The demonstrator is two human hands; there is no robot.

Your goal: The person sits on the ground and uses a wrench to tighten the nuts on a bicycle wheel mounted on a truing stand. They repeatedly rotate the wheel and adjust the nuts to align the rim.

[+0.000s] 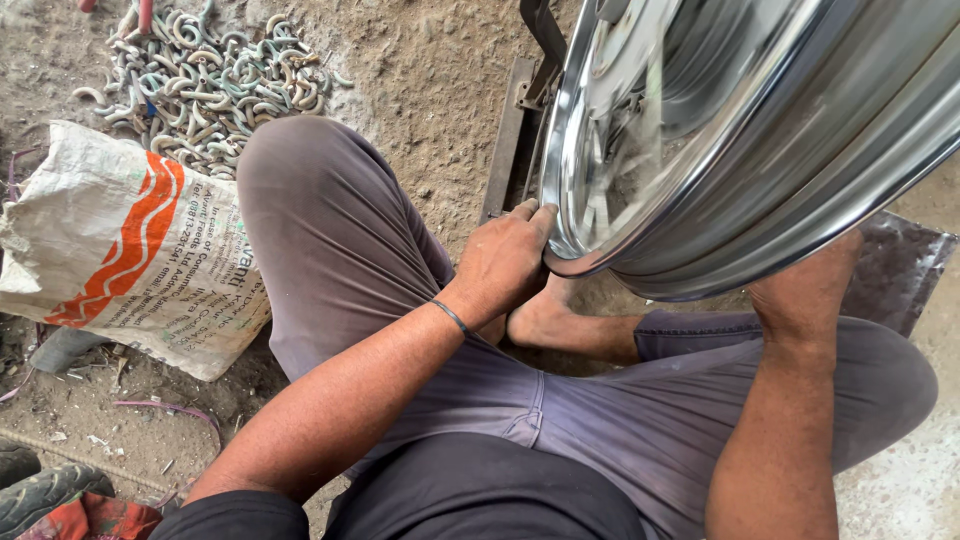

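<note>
A large shiny metal wheel rim (760, 150) (blurred in places) fills the far right, standing over the seated person's lap. A printed woven sack (130, 250) lies on the dirt floor at left, with a heap of metal hooks (215, 80) beyond. The left hand (500, 262) curls against the rim's near edge; the right hand (808, 285) presses beneath it, fingers hidden, so its grip cannot be told.

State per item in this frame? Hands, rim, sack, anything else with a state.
Left hand: fingers pressed on the rim's near edge, gripping.
Right hand: under the rim, mostly hidden; grip cannot be told.
Chrome wheel rim: upright on edge, tilted, blurred in part.
Woven sack: lying on the dirt, crumpled, mouth not visible.
Metal hooks: loose in a heap on the ground.
Metal stand: behind the rim, partly hidden.
</note>
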